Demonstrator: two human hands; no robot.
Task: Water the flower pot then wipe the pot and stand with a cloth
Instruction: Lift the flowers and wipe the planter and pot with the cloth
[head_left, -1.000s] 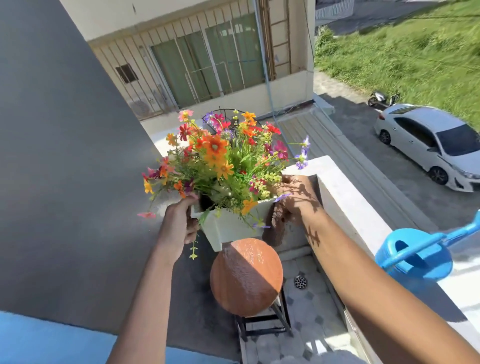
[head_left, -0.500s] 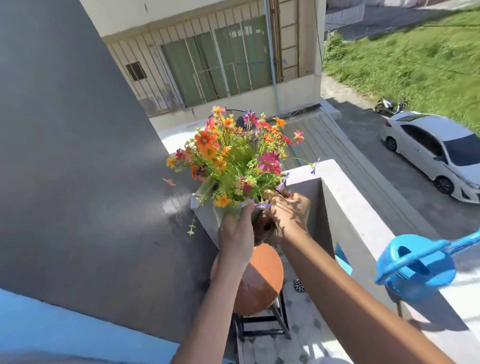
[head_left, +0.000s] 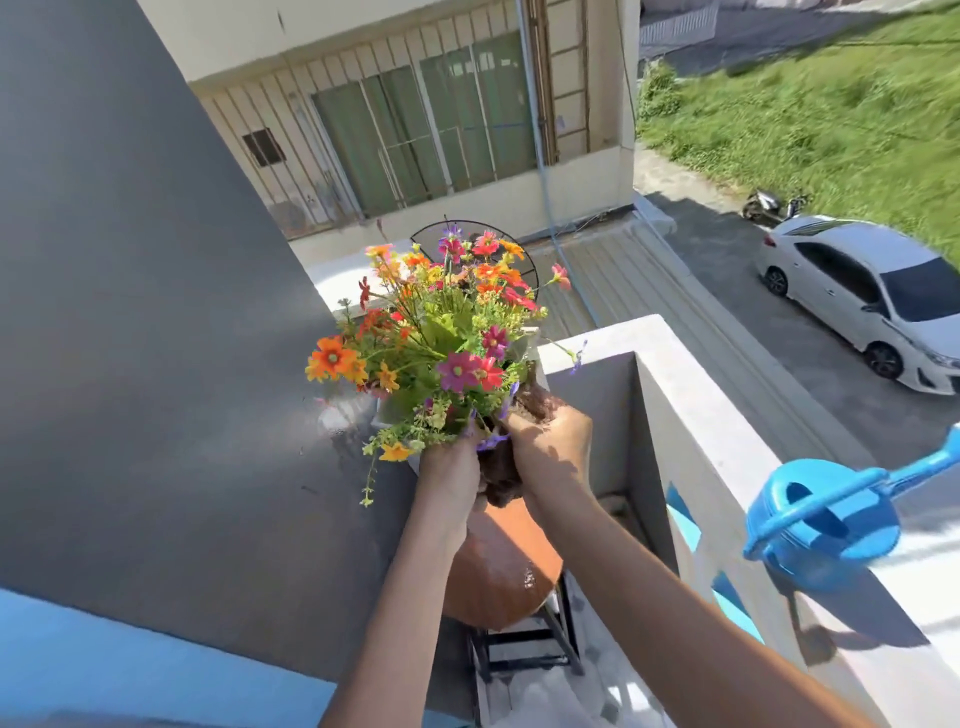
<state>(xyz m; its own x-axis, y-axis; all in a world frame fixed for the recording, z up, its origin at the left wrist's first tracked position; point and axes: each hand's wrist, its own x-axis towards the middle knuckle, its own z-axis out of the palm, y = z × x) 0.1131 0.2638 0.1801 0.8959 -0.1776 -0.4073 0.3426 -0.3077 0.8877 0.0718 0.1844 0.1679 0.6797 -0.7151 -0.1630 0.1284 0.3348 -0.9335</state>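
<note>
A white flower pot (head_left: 388, 413) full of orange, pink and red flowers (head_left: 441, 332) is held up above the round terracotta-coloured top of the stand (head_left: 501, 577). Flowers and hands hide most of the pot. My left hand (head_left: 449, 470) grips the pot's near side from below. My right hand (head_left: 553, 452) holds a brown cloth (head_left: 498, 480) pressed against the pot's right side. The stand's black metal legs (head_left: 524, 654) show under the top.
A blue watering can (head_left: 823, 525) sits on the white parapet ledge (head_left: 727, 447) to the right. A dark grey wall (head_left: 156, 364) closes the left side, with water splashes near the pot. Tiled balcony floor lies below; a street with a white car lies beyond the parapet.
My left hand has shifted from the pot's left side to its near side, close to my right hand. The pot has turned and the flowers now lean further up and away.
</note>
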